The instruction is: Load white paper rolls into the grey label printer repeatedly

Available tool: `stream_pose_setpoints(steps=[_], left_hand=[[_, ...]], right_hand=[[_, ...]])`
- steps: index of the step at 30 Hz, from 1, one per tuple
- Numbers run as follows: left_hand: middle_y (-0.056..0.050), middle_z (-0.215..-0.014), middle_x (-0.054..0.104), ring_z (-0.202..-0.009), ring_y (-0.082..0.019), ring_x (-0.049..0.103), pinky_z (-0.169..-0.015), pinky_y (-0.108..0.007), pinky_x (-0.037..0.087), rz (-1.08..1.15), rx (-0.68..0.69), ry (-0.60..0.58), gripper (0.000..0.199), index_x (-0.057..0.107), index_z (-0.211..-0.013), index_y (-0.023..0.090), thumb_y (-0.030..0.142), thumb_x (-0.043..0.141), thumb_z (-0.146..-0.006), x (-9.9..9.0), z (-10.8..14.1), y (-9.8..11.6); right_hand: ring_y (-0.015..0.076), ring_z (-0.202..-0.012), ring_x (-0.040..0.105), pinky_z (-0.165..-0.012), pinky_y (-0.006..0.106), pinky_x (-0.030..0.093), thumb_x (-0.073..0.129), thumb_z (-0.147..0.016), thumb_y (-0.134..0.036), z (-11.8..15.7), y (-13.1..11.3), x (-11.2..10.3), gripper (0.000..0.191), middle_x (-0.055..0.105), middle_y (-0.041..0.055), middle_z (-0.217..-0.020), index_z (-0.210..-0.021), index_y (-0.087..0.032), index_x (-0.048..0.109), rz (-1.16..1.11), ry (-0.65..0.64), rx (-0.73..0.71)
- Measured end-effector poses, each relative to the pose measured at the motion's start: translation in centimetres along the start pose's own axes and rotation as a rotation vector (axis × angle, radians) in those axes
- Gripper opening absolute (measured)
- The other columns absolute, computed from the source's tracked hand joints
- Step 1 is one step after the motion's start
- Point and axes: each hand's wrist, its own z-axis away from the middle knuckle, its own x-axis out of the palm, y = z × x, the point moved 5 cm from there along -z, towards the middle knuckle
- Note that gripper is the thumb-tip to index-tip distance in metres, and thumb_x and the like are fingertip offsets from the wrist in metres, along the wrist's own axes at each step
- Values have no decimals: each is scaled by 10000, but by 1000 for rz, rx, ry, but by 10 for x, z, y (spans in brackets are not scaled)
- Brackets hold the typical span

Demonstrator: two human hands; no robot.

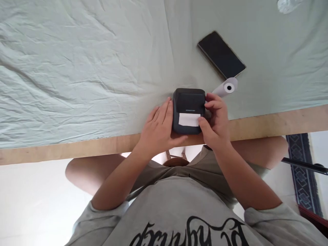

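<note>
A small black printer (pixel 191 99) sits at the table's near edge, a short strip of white paper (pixel 189 120) showing on its front part. Against the printer's left side lies my left hand (pixel 160 128), its fingers stretched out and its thumb along the near edge. My right hand (pixel 216 121) grips the right side, fingers bent, with the thumb at the strip's right end. Just beyond my right hand is a white paper roll (pixel 225 87) with a dark core, partly hidden behind the fingers.
A dark phone (pixel 221 55) lies past the paper roll on the pale green cloth (pixel 102 68). A clear crumpled plastic item (pixel 288 5) is at the far right. The bare wooden table edge (pixel 84 147) runs across in front of my body.
</note>
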Motion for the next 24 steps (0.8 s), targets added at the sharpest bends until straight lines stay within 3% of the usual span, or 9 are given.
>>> stream_pose_setpoints(steps=[3,10,19,24], left_hand=[[-323,-1682,361,-1575,-389,414,-1305,-518,308,-11,-1,-13,1120,249,-1636,-41,706,663,-911,4,0,-3],[-295,-1681,388,-1554,-392,447,-1288,-519,352,44,-10,25,1079,253,-1657,13,680,684,-927,5,0,-8],[-235,-1505,624,-1324,-376,662,-1133,-498,523,73,-1,222,916,485,-1541,98,716,708,-902,2,-1,-10],[-281,-1527,589,-1374,-416,620,-1147,-522,504,75,-25,129,1016,483,-1536,35,642,836,-802,-1,-1,-8]], right_hand=[[300,-1579,404,-1273,585,381,572,-1003,-399,1,2,4,388,416,127,-1660,-1368,-302,480,39,-44,58],[277,-1544,479,-1272,549,433,502,-1037,-456,3,8,5,431,489,106,-1643,-1438,-309,444,48,-46,95],[281,-1566,448,-1290,555,390,638,-950,-412,3,5,6,571,428,178,-1679,-1438,-265,381,52,-110,133],[242,-1499,522,-1257,523,431,622,-954,-355,0,6,7,505,511,167,-1623,-1401,-261,407,-39,-52,165]])
